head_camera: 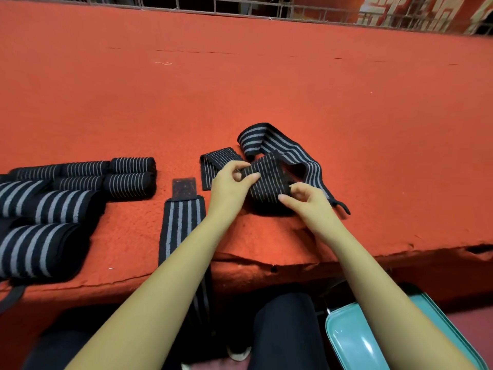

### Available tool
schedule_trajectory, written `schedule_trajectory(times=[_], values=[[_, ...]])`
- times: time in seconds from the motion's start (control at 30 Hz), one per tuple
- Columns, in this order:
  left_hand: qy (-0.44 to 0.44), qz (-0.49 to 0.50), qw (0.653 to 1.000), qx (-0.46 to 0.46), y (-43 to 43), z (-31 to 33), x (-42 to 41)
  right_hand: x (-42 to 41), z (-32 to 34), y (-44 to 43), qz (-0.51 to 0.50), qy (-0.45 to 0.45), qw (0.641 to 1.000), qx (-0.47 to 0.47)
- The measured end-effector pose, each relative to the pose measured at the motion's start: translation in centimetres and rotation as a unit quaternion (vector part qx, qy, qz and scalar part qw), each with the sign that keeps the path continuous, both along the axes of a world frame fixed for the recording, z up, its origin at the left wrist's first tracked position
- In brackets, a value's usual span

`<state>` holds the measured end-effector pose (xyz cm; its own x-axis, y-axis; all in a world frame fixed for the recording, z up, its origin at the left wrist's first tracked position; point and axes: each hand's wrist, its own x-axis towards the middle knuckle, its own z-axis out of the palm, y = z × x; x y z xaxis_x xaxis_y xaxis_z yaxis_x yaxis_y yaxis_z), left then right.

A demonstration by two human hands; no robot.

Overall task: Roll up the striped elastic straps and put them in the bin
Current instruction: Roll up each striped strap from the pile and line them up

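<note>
A black elastic strap with thin grey stripes [269, 180] lies on the red felt table [240, 89] in front of me. My left hand [232, 180] pinches its left edge, and my right hand [304, 198] pinches its near right corner. Its left tail [216, 164] lies flat on the felt. A wider-striped strap [282, 146] lies looped behind it, partly under it. Another wide-striped strap [181, 222] with a dark velcro patch hangs over the table's front edge, under my left forearm. A teal bin [354, 340] sits low at the right, beside my knee.
Several rolled striped straps [80, 188] lie in a cluster at the left of the table. A metal railing [266, 9] runs along the far edge. The table's front edge [293, 260] is worn and uneven. My dark-trousered legs [282, 329] are below.
</note>
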<state>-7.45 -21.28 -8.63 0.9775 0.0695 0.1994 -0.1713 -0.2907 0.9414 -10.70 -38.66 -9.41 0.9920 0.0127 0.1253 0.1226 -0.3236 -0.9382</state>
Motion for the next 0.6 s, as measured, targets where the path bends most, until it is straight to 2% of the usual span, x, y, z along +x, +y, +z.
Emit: schedule_trajectory(times=[0.17, 0.27, 0.43, 0.53, 0.6], values=[[0.0, -0.095, 0.995, -0.007, -0.2, 0.2, -1.1, 0.6, 0.6, 0.8, -0.054, -0.011, 0.992, 0.116], [-0.028, -0.157, 0.986, 0.053, -0.2, -0.5, -2.6, 0.8, 0.5, 1.1, -0.078, 0.018, 0.979, 0.19], [-0.131, -0.124, 0.972, 0.152, 0.3, -1.8, -3.4, 0.6, 0.2, 1.5, -0.114, 0.032, 0.97, 0.211], [-0.219, -0.132, 0.936, 0.24, 0.7, -2.1, -3.3, 0.4, 0.5, 1.4, -0.122, 0.042, 0.966, 0.224], [-0.212, -0.153, 0.93, 0.258, 0.5, -1.8, -3.2, 0.3, 0.7, 1.3, -0.115, 0.047, 0.968, 0.218]])
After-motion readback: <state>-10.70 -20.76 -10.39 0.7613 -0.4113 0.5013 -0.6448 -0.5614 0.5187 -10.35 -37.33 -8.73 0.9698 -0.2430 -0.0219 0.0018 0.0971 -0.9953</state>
